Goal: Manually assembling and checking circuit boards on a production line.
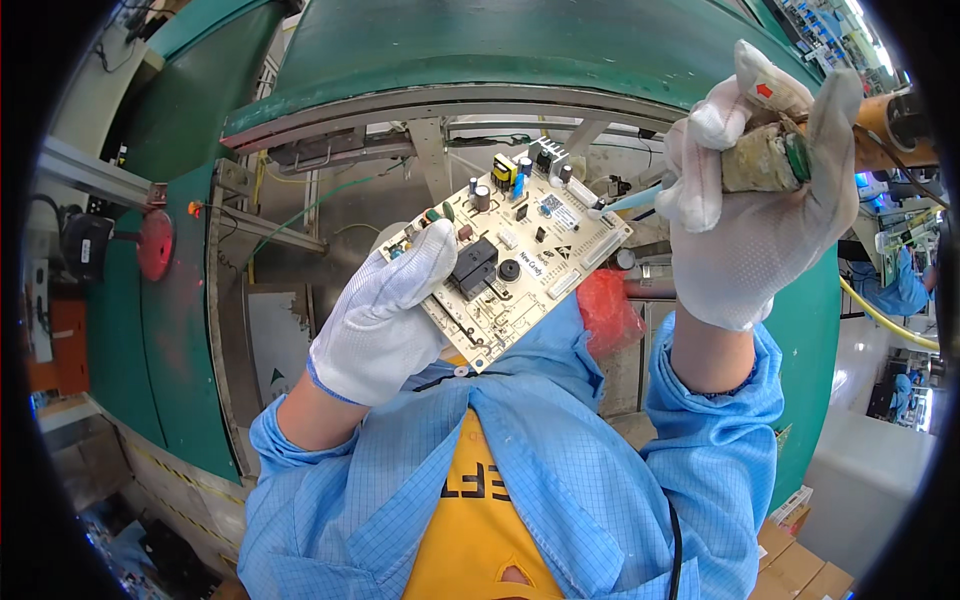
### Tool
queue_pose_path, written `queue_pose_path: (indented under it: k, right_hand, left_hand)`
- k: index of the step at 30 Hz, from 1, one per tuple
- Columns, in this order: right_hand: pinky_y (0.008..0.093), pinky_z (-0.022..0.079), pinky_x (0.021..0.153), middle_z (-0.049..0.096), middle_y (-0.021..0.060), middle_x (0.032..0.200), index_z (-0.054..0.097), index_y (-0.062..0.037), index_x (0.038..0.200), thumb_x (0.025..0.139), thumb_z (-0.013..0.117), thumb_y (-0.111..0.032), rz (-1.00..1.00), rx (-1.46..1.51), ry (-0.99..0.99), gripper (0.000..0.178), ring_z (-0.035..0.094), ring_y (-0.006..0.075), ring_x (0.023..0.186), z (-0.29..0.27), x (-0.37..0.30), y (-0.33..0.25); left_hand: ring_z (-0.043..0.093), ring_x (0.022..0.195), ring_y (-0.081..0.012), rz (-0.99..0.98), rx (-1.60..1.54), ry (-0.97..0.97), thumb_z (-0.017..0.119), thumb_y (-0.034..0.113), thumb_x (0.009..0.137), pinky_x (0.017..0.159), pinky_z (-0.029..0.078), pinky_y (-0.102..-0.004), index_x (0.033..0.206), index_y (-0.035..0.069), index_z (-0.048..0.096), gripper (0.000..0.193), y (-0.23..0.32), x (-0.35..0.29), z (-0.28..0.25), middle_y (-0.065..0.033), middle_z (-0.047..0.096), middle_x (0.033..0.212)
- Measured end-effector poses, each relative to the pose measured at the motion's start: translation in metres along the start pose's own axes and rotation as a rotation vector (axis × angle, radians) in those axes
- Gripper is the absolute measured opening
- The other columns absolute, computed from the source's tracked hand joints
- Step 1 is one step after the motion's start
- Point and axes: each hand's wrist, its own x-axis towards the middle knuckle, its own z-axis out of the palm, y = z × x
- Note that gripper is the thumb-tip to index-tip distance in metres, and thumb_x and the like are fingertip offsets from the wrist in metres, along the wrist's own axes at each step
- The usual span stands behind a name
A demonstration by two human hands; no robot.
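My left hand (375,325), in a white knitted glove, grips a cream circuit board (520,285) along its left edge, thumb on top. The board is tilted in front of my chest, component side up. It carries a black relay block (474,267), a round black buzzer (509,270), a yellow transformer (504,171) and several capacitors. My gloved right hand (745,210) is closed around a worn, tape-wrapped hand tool (757,160). A pale narrow tip (638,197) extends from beside that hand to the board's upper right corner; I cannot tell whether they touch.
A green conveyor belt (480,55) with a metal edge runs across the far side. Green surfaces flank me left and right. An orange cylinder (880,130) with a cable is beyond my right hand. A red plastic bag (608,312) sits behind the board; cardboard boxes (800,570) stand lower right.
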Motion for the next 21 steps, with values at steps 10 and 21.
queue_pose_path:
  k: [10, 21]
  right_hand:
    - [0.0470, 0.046, 0.082, 0.046, 0.0254, 0.128, 0.037, 0.0059, 0.140, 0.101, 0.039, -0.045, 0.118, -0.208, 0.115, 0.064, 0.049, 0.0334, 0.114, -0.043, 0.005, -0.019]
    - [0.0378, 0.041, 0.105, 0.054, 0.0180, 0.132, 0.044, 0.0029, 0.136, 0.098, 0.052, -0.015, 0.306, -1.321, 0.330, 0.043, 0.054, 0.0298, 0.122, -0.143, -0.085, -0.121]
  left_hand:
    - [0.064, 0.106, -0.0206, 1.146, 1.788, -0.209, 0.056, -0.012, 0.082, 0.089, 0.052, -0.0315, 0.126, -0.004, 0.056, 0.045, 0.078, 0.018, -0.051, -0.0106, 0.067, 0.115]
    - [0.062, 0.109, -0.0175, 0.919, 1.699, 1.064, 0.076, 0.022, 0.079, 0.097, 0.046, -0.0315, 0.131, 0.007, 0.058, 0.057, 0.317, 0.062, -0.141, -0.0076, 0.066, 0.122]
